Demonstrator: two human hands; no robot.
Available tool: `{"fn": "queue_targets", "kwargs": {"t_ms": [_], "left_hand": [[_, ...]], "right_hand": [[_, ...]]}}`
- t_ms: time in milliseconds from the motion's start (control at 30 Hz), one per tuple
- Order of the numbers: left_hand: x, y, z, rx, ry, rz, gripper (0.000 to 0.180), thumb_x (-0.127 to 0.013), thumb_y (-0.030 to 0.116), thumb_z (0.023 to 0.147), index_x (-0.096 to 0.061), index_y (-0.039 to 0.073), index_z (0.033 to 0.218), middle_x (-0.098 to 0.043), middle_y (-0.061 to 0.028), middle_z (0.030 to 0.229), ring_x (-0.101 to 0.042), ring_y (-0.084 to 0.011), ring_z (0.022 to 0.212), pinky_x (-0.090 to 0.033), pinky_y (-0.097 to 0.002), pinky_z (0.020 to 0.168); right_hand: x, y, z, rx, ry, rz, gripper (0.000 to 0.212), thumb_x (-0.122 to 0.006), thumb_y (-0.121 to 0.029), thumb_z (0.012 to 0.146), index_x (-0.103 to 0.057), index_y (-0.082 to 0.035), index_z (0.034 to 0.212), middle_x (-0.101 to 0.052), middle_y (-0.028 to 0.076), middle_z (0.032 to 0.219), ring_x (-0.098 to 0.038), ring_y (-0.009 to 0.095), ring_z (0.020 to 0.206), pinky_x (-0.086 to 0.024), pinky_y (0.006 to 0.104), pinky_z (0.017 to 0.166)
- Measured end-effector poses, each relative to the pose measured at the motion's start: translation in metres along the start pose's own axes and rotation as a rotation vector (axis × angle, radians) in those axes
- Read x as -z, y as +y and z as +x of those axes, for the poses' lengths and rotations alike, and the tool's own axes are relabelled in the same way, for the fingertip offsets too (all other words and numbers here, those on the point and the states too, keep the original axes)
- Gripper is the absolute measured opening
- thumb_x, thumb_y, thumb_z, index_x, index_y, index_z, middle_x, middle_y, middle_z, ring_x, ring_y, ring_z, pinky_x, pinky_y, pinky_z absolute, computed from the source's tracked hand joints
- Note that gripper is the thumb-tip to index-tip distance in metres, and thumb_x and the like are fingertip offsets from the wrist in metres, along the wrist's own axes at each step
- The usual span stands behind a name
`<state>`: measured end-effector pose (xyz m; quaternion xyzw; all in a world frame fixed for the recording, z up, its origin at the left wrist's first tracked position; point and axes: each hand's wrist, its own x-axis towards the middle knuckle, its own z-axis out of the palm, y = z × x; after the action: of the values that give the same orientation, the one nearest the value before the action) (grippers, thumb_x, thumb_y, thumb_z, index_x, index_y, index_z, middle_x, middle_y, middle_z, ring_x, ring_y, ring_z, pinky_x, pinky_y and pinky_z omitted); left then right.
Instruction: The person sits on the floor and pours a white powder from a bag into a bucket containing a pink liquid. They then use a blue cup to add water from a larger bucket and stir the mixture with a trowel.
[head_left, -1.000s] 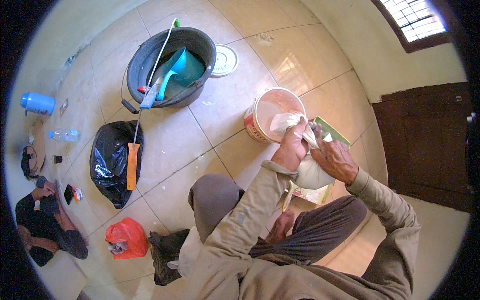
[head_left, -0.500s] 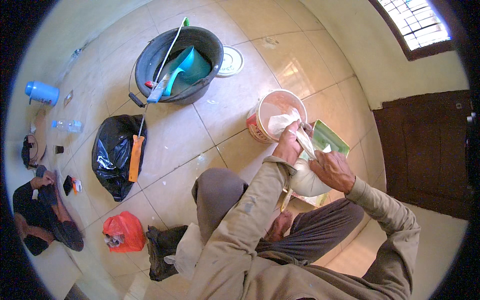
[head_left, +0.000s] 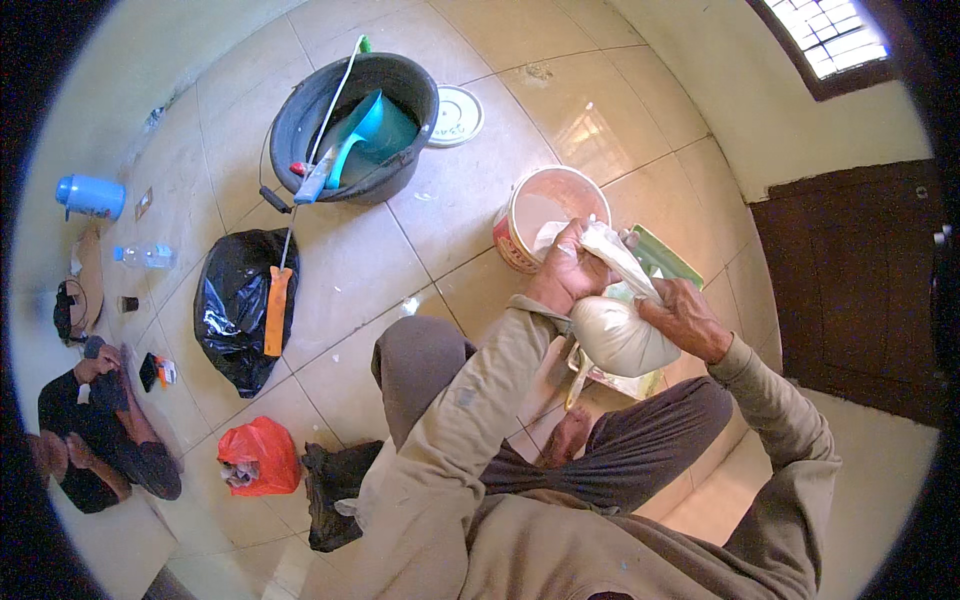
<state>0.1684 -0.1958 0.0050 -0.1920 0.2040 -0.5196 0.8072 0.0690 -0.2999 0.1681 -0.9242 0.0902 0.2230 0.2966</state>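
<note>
A clear plastic bag, its bottom bulging with white powder or paste, hangs between my hands. My left hand is closed round its gathered, twisted upper part. Lower down the neck, just above the bulge, my right hand grips the same bag. Beyond my left hand stands a white and red bucket with pale liquid or paste inside. A green tray lies partly behind the bag. Below the bag shows a wooden-looking tool handle, its other end hidden.
A black tub holds a blue dipper; a paint roller with an orange handle leans across it. Nearby lie a white lid, black plastic bag and red bag. Another person sits at the left.
My hands and the bag have moved slightly; the bag's bulge now hangs more in view, its neck stretched between my hands. The view has shifted a little.
</note>
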Motion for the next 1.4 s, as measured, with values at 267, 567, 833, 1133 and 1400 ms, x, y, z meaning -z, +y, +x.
{"fn": "queue_targets", "kwargs": {"t_ms": [267,567,833,1133,1400], "left_hand": [[0.001,-0.014,0.015,-0.014,0.169,0.018,0.020,-0.054,0.012,0.085,-0.053,-0.003,0.098,-0.060,-0.0192,0.095,-0.059,-0.0339,0.091,-0.043,-0.0552,0.093],[0.032,-0.006,0.023,-0.185,0.128,0.413,0.021,-0.052,0.011,0.088,-0.054,-0.004,0.103,-0.059,-0.0188,0.105,-0.057,-0.0319,0.101,-0.044,-0.0483,0.095],[0.018,-0.020,0.018,-0.109,0.259,0.206,0.008,-0.056,0.012,0.087,-0.054,0.007,0.094,-0.056,-0.0073,0.080,-0.055,-0.0209,0.069,-0.050,-0.0405,0.071],[0.018,-0.034,-0.001,-0.206,0.063,0.206,0.065,-0.028,0.059,0.092,-0.045,0.007,0.126,-0.051,-0.0168,0.118,-0.048,-0.0349,0.108,-0.034,-0.0513,0.101],[0.044,-0.028,0.010,-0.277,-0.178,-0.063,0.056,-0.028,0.045,0.098,-0.041,0.002,0.131,-0.048,-0.0179,0.131,-0.043,-0.0347,0.122,-0.029,-0.0507,0.107]], "right_hand": [[-0.023,0.006,-0.013,0.149,0.438,-0.216,0.029,-0.057,-0.024,0.081,-0.055,0.003,0.092,-0.054,0.021,0.074,-0.054,0.034,0.068,-0.042,0.0417,0.063],[-0.058,0.032,0.010,-0.019,0.439,0.591,0.023,-0.053,-0.017,0.087,-0.057,0.005,0.095,-0.053,0.006,0.076,-0.049,0.014,0.072,-0.039,0.0292,0.061],[-0.055,0.029,-0.005,-0.296,0.087,0.856,0.023,-0.056,-0.025,0.091,-0.059,-0.002,0.089,-0.052,-0.003,0.072,-0.044,0.007,0.066,-0.036,0.0251,0.058],[-0.077,0.033,-0.001,-0.317,0.333,1.120,0.022,-0.050,-0.024,0.094,-0.055,-0.006,0.083,-0.046,-0.003,0.069,-0.039,0.006,0.061,-0.030,0.0233,0.055],[-0.048,0.023,0.006,-0.274,0.234,1.157,0.023,-0.050,-0.025,0.094,-0.056,-0.004,0.084,-0.046,-0.003,0.069,-0.038,0.006,0.059,-0.030,0.0230,0.053]]}}
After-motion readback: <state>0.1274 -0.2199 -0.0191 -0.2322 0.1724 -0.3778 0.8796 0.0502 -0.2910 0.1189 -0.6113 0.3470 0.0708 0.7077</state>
